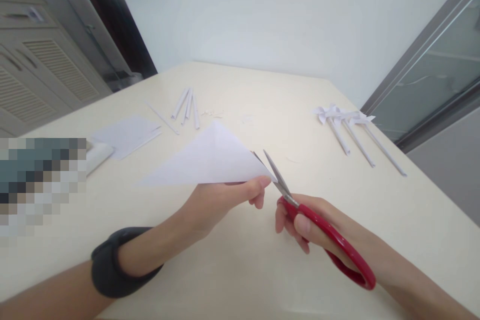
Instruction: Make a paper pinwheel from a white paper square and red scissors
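A white sheet of paper folded into a triangle (213, 157) is held up in front of me by my left hand (232, 200), which pinches its lower right edge with the thumb on the near side. My left wrist wears a dark band. My right hand (318, 225) grips red-handled scissors (333, 232), fingers through the loops. Their blades stand apart, with the paper's right corner between them near the pivot. Part of the lower blade is hidden behind the paper.
White paper pinwheels on sticks (347, 127) lie at the right. Several rolled paper tubes (187, 105) rest at the back left, beside small paper scraps (213, 113). Flat paper sheets (127, 132) and a thin stick (163, 117) lie on the left of the table (240, 270). A wall (240, 15) stands behind.
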The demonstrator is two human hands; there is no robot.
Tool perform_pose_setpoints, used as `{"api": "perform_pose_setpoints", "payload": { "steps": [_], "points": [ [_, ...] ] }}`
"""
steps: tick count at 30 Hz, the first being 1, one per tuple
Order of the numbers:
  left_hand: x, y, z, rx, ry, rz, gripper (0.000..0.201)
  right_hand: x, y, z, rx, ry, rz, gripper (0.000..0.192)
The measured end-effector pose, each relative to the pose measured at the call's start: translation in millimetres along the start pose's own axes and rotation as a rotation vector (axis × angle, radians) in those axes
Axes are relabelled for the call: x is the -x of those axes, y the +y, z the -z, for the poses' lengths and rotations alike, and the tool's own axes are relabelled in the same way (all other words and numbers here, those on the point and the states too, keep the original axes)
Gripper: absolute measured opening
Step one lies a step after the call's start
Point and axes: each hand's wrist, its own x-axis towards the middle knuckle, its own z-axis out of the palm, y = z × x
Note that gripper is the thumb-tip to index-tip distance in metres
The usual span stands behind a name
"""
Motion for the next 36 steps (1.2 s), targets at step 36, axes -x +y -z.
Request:
{"api": "perform_pose_setpoints", "payload": {
  "steps": [36],
  "points": [
    [1.5,-1.2,-7.0,0.077,0.006,0.02,0.04,-3.5,-2.5,-3.8,0.114,0.057,-0.077,0.036]
  ]
}}
